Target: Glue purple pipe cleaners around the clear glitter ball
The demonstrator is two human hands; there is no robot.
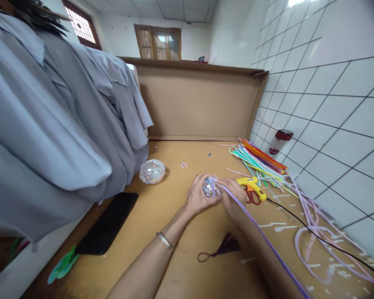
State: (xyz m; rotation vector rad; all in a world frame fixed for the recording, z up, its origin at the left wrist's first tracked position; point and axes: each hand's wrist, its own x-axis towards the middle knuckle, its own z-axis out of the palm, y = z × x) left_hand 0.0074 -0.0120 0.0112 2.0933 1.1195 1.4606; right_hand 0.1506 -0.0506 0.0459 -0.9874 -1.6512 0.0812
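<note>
My left hand (197, 194) is wrapped round a small clear ball (209, 189) with shiny specks and lilac strips on it. Against the ball's right side, my right hand (235, 197) pinches a long lilac strand (246, 214), which looks like a pipe cleaner and trails down over the right forearm. The fingertips partly hide where strand and ball meet. Just beyond the right hand lies a yellow glue gun (252, 185), with red-handled scissors (252, 196) partly under it. Nearer me is a dark purple tassel (226, 246) with a loop.
A larger clear ball (152, 171) and a black phone (107, 224) lie to the left. Coloured pipe cleaners (262, 160) are heaped by the tiled wall, near a red-lidded jar (280, 141). A black cord (311, 228) and loose lilac strands run right. Grey cloth (65, 124) hangs at left.
</note>
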